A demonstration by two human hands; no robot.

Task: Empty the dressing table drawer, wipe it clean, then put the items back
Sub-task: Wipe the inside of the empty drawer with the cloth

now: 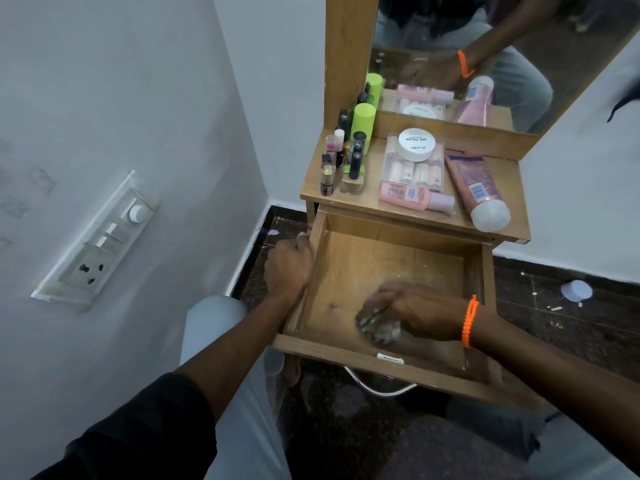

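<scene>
The wooden drawer (pixel 398 244) of the dressing table is pulled out, and its floor holds nothing but my right hand. My left hand (pixel 289 266) grips the drawer's left wall from outside. My right hand (pixel 408 311), with an orange band on the wrist, is inside the drawer near the front and holds a crumpled whitish cloth (pixel 379 329) against the floor; hand and cloth are motion-blurred. On the tabletop (pixel 377 202) stand several nail polish bottles (pixel 346 164) and a green bottle (pixel 363 121). A clear box (pixel 414 168) carries a white jar (pixel 417 143). A pink bottle (pixel 415 196) and a pink tube (pixel 476 190) lie beside the box.
A mirror (pixel 485 46) rises behind the tabletop. The white wall to the left carries a switch panel (pixel 100 240). A metal handle (pixel 381 388) hangs under the drawer front. The dark floor has a white cap (pixel 576 290) and small scraps at the right. My knees are below.
</scene>
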